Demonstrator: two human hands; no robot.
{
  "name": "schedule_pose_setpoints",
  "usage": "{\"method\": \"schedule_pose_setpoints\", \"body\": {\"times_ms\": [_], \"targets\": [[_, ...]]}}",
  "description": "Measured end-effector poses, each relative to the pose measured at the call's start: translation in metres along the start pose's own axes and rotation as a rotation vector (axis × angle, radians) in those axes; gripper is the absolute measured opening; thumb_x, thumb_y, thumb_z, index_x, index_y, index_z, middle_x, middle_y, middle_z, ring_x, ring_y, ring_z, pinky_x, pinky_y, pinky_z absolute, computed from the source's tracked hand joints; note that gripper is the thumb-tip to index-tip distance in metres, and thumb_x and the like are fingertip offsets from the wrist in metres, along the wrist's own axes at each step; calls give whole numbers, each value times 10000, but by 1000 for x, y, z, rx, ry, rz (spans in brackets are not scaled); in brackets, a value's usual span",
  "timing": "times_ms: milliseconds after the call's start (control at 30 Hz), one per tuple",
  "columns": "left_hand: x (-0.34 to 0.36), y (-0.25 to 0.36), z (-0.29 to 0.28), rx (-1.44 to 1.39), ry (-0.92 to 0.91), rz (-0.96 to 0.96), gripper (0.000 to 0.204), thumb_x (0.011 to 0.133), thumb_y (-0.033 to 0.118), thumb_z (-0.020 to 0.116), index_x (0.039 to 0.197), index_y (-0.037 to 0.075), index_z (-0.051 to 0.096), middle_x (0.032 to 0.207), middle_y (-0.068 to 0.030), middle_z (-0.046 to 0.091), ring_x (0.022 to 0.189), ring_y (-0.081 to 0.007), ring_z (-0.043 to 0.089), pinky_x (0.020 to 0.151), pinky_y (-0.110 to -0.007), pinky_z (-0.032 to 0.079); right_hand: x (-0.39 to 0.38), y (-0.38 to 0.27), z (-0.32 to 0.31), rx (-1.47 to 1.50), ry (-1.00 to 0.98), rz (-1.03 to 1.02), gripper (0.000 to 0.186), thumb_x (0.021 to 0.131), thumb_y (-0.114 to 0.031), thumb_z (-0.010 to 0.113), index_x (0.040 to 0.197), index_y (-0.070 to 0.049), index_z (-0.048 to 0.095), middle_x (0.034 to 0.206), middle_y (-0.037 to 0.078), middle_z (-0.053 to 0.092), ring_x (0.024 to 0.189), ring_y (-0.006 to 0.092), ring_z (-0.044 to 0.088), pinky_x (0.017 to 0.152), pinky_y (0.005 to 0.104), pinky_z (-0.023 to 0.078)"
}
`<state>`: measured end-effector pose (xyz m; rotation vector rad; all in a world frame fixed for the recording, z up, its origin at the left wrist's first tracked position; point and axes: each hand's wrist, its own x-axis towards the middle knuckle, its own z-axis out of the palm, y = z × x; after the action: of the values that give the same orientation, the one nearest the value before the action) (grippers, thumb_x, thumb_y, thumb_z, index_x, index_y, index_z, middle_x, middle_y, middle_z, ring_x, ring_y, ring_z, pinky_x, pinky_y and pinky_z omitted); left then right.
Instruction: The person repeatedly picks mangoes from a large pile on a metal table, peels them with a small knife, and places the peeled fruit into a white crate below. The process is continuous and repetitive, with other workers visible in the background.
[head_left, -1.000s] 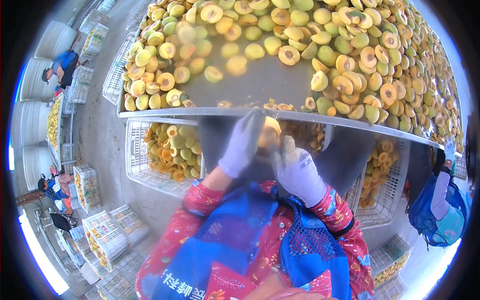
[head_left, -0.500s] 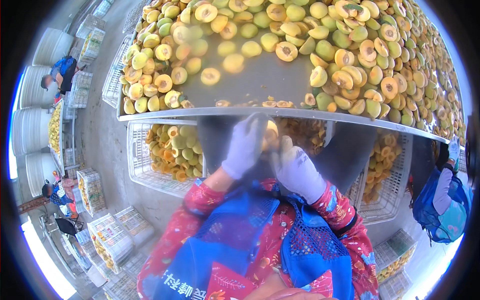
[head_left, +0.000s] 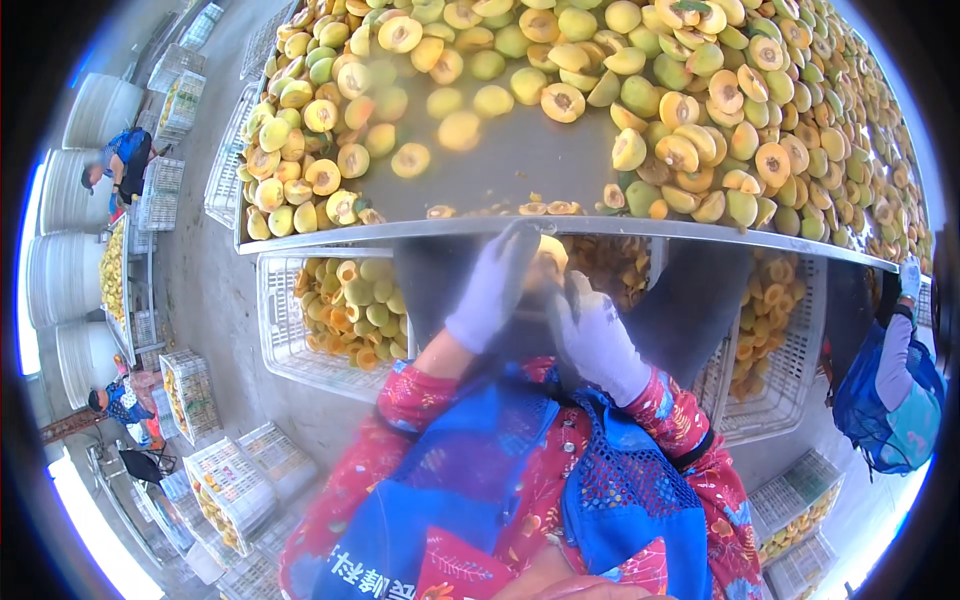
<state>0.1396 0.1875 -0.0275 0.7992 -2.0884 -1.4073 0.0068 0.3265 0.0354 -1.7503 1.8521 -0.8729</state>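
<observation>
Yellow fruit [head_left: 549, 254]: left hand [head_left: 490, 285] grasped it, probably for steadiness.
Right hand [head_left: 601, 338]: just beside, grip I could not tell.
Table [head_left: 520, 165]: metal rim [head_left: 440, 232] perhaps kept halves [head_left: 772, 164] inside.

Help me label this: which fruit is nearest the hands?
The yellow fruit between the left hand and right hand, just below the metal table edge in the picture; the other fruits lie on tables or in crates.
</observation>
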Motion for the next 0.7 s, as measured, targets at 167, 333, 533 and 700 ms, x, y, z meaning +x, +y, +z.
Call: {"method": "schedule_pose_setpoints", "body": {"times_ms": [167,333,533,700], "targets": [[2,35,-12,63,-70,-7,386,997,218,545,1300,-20,569,1240,-167,639,1115,-295,622,987,-369,481,2,-8,-10,40,131,52,201,980,-137,580,1087,26,529,754,231,595,584,395,613,500,489,449],[6,53,-11,-915,95,-476,362,935,185,623,1241,-2,568,1063,-149,666,928,-329,656,825,-422,535,-1,-3,-15,77,79,18,195,984,-123,570,1088,36,528,769,218,607,542,372,604,483,475,448],[3,-2,11,-191,115,-56,485,809,157,751,1225,-14,568,1036,-174,660,902,-349,660,785,-441,552,-1,-11,-21,-107,95,-139,192,986,-116,563,1088,43,526,757,232,593,545,376,605,485,470,447],[-4,1,18,-5,221,36,505,799,154,776,1218,-37,569,1035,-184,662,897,-353,666,799,-440,551,-5,-12,-12,131,35,79,212,992,-114,550,1099,67,522,812,269,580,597,387,627,509,469,461]]}}
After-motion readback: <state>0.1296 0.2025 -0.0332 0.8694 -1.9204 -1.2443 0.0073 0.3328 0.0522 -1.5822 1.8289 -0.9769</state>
